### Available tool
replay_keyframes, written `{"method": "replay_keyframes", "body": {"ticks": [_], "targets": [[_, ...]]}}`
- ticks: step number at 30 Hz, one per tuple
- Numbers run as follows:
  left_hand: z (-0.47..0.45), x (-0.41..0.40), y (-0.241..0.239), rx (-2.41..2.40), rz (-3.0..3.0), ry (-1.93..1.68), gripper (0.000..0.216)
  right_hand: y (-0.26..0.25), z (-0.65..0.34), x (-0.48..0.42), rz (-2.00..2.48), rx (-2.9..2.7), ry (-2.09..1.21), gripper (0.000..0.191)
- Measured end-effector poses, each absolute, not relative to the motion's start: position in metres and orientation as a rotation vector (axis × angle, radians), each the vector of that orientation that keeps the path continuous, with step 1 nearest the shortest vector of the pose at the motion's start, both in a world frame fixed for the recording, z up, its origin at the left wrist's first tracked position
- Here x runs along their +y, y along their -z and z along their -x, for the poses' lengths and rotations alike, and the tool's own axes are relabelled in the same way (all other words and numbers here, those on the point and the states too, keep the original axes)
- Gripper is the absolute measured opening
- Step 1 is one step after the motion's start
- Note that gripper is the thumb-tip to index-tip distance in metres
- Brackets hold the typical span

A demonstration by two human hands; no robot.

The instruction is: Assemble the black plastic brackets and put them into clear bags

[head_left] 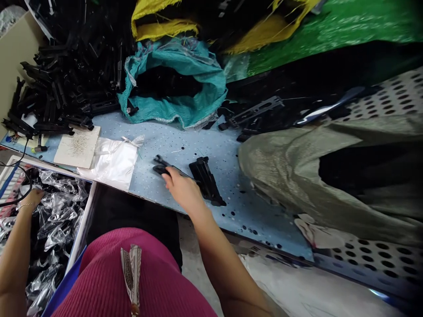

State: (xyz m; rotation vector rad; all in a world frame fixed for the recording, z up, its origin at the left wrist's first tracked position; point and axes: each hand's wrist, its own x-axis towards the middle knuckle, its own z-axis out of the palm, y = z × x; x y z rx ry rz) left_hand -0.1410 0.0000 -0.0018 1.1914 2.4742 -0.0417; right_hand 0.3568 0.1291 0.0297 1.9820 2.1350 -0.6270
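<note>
My right hand (185, 190) is closed around a black plastic part (161, 164) with a forked end, low over the blue speckled tabletop. Just beyond that hand lies another black plastic part (207, 180), broader and set at a slant. Far to the left, my left hand (32, 197) is over a crate, its fingers curled in among clear plastic bags (61, 198) with black parts in them. What those fingers hold is hidden. A stack of clear plastic bags (114, 163) lies flat near the table's front edge, between my hands.
Black parts (59, 88) are heaped at the back left. A teal sack (178, 110) stands open behind the work spot, and a grey-green sack (280, 163) at the right. A pale board (77, 147) and a small hammer (39, 147) lie left. Black bits dot the tabletop (264, 220).
</note>
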Motion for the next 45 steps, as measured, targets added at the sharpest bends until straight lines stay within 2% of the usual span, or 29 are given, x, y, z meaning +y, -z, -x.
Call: {"method": "replay_keyframes", "body": {"ticks": [3, 6, 8, 11, 13, 15, 18, 20, 21, 23, 26, 28, 29, 32, 34, 38, 41, 45], "targets": [[0.065, 0.041, -0.001, 2.369, -1.37, -0.168, 0.028, -0.028, -0.344, 0.112, -1.896, 2.285, 0.637, 0.041], [-0.042, 0.08, -0.009, 1.937, -1.866, -0.506, 0.026, -0.021, -0.341, 0.103, -1.874, 2.359, 0.59, 0.033], [-0.1, 0.103, -0.008, 1.919, -2.042, -0.495, 0.02, -0.013, -0.347, 0.101, -1.914, 2.406, 0.611, 0.028], [-0.131, 0.127, 0.004, 2.011, -2.049, -0.384, 0.01, 0.003, -0.367, 0.104, -2.022, 2.448, 0.709, 0.035], [-0.121, 0.137, 0.011, 1.978, -1.936, -0.466, 0.011, 0.011, -0.38, 0.108, -2.075, 2.466, 0.903, 0.033], [-0.1, 0.143, 0.015, 1.878, -1.763, -0.627, 0.014, 0.015, -0.385, 0.112, -2.14, 2.402, 1.364, 0.029], [-0.079, 0.145, 0.018, 1.714, -1.534, -0.802, 0.02, 0.013, -0.366, 0.121, -2.096, 1.942, 2.45, 0.03], [-0.076, 0.143, 0.018, 1.66, -1.443, -0.878, 0.015, 0.01, -0.337, 0.128, -1.855, 1.561, 3.074, 0.031], [-0.077, 0.141, 0.018, 1.655, -1.411, -0.914, 0.011, 0.009, -0.32, 0.132, -1.706, 1.422, 3.291, 0.03], [-0.081, 0.136, 0.016, 1.657, -1.427, -0.989, 0.005, 0.009, -0.288, 0.142, -1.518, 1.283, 3.514, 0.028], [-0.083, 0.127, 0.009, 1.71, -1.771, -0.972, 0.018, 0.013, -0.262, 0.148, -1.786, 1.377, 3.412, 0.024], [-0.079, 0.123, 0.004, 1.784, -2.032, -0.82, 0.032, 0.015, -0.265, 0.142, -1.994, 1.475, 3.284, 0.024], [-0.076, 0.123, 0.003, 1.817, -2.102, -0.747, 0.037, 0.015, -0.271, 0.136, -1.953, 1.451, 3.3, 0.024], [-0.064, 0.125, 0.005, 1.815, -2.095, -0.714, 0.045, 0.017, -0.296, 0.111, -1.294, 0.955, 3.494, 0.023], [-0.059, 0.127, 0.008, 1.752, -2.024, -0.784, 0.054, 0.021, -0.305, 0.098, -0.874, 0.539, 3.473, 0.024], [-0.064, 0.111, 0.004, 1.603, -2.05, -0.853, 0.069, 0.033, -0.293, 0.092, -0.659, 0.083, 3.476, 0.025], [-0.079, 0.082, -0.01, 1.434, -2.203, -0.815, 0.072, 0.034, -0.28, 0.095, -0.83, 0.188, 3.507, 0.019], [-0.08, 0.052, -0.032, 1.321, -2.267, -0.806, 0.073, 0.021, -0.279, 0.091, -1.116, 0.777, 3.366, 0.022]]}}
